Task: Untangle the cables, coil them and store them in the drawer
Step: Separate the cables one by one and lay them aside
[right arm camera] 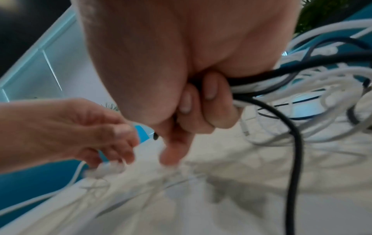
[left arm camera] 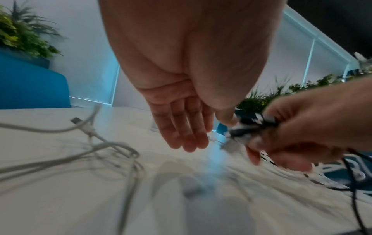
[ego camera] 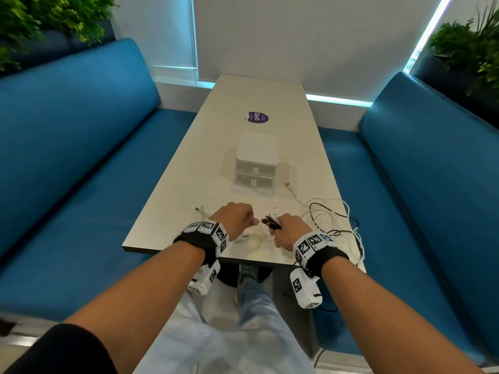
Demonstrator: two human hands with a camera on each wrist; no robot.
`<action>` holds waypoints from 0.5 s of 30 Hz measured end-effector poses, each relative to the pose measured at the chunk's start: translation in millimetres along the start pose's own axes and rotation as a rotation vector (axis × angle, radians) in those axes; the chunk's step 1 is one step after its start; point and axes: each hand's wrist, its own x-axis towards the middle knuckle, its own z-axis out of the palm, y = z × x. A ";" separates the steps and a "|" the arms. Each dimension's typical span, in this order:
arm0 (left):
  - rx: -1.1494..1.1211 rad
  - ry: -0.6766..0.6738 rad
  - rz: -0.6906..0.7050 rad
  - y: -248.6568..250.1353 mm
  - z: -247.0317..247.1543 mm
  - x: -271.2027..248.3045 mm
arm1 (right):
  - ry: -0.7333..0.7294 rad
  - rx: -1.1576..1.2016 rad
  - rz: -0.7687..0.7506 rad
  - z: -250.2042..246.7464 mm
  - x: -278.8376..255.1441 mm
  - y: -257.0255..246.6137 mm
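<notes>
A tangle of white and black cables [ego camera: 332,220] lies at the table's near right corner and hangs over its edge. My right hand [ego camera: 282,226] grips a bundle of black and white cable ends [ego camera: 271,222]; in the right wrist view its fingers [right arm camera: 209,101] curl round the black cable [right arm camera: 292,130]. My left hand [ego camera: 249,218] hovers just left of the bundle with straight, relaxed fingers [left arm camera: 181,130] and holds nothing I can make out. More white cable [left arm camera: 90,132] lies to its left. The white two-drawer unit [ego camera: 255,163] stands mid-table with both drawers closed.
The white table [ego camera: 189,168] is narrow, with blue bench seats [ego camera: 81,171] on both sides. A purple round sticker [ego camera: 258,117] sits beyond the drawer unit. A white USB plug [ego camera: 289,186] lies right of the drawers. Plants stand in the far corners.
</notes>
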 end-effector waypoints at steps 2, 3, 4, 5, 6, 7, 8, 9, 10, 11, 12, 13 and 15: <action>-0.013 0.016 -0.032 -17.4 -7.6 1.5 | -0.041 -0.097 0.053 2.3 -0.3 7.2; 0.010 0.028 -0.051 -25.4 -11.6 0.8 | -0.050 -0.142 0.076 1.9 -2.0 10.9; 0.057 0.040 -0.077 -33.1 -15.3 -0.4 | -0.044 -0.177 0.093 0.2 -4.0 14.8; 0.118 0.059 -0.097 -41.1 -18.0 -1.5 | -0.032 -0.204 0.106 -1.7 -5.4 18.2; 0.184 0.063 -0.117 -48.3 -20.4 -3.7 | -0.025 -0.220 0.114 -3.9 -6.0 20.3; 0.248 0.056 -0.122 -55.9 -20.7 -4.9 | -0.022 -0.225 0.122 -5.9 -6.0 20.7; 0.307 0.047 -0.122 -61.1 -20.0 -6.5 | -0.019 -0.217 0.126 -7.5 -5.7 20.1; 0.365 0.048 -0.114 -65.8 -18.0 -7.8 | -0.014 -0.199 0.128 -8.4 -4.5 17.6; 0.423 0.051 -0.105 -68.3 -15.4 -8.6 | -0.008 -0.174 0.127 -8.2 -2.5 14.9; 0.468 0.048 -0.098 -69.8 -11.9 -9.5 | -0.007 -0.145 0.123 -7.9 -0.9 11.5; 0.501 0.037 -0.100 -70.1 -8.4 -10.3 | -0.007 -0.115 0.114 -6.7 0.8 8.0; 0.523 0.033 -0.105 -70.5 -5.2 -10.0 | -0.013 -0.089 0.106 -5.7 2.9 4.2; 0.534 0.037 -0.106 -70.6 -0.5 -8.9 | -0.034 -0.038 0.099 -2.4 5.3 -1.0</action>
